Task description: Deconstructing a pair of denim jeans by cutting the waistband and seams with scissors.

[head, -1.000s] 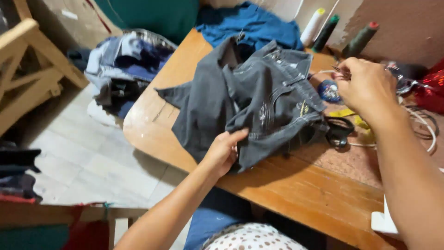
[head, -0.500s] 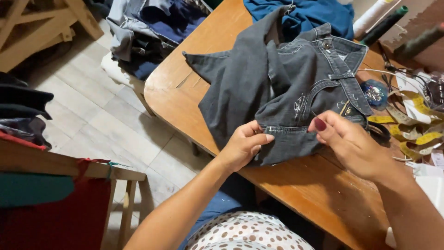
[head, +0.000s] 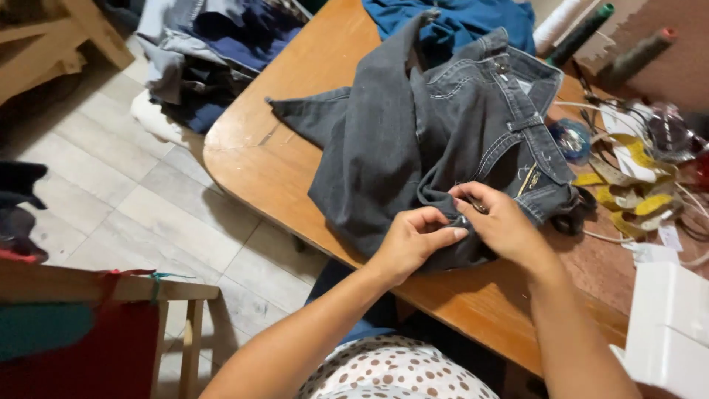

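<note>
A pair of dark grey jeans lies crumpled on the wooden table, waistband toward the far side. My left hand pinches the near edge of the denim between thumb and fingers. My right hand meets it from the right, fingertips closed on the same bit of fabric near a seam. Both hands touch each other at the cloth. What lies between the fingertips is too small to make out.
A blue garment lies beyond the jeans. Thread cones stand at the back right, with a yellow measuring tape, black scissors and white paper on the right. A pile of clothes sits on the tiled floor, left.
My right hand came back from the clutter on the right and joined my left hand at the near edge of the jeans. The view has tilted down and closer.
</note>
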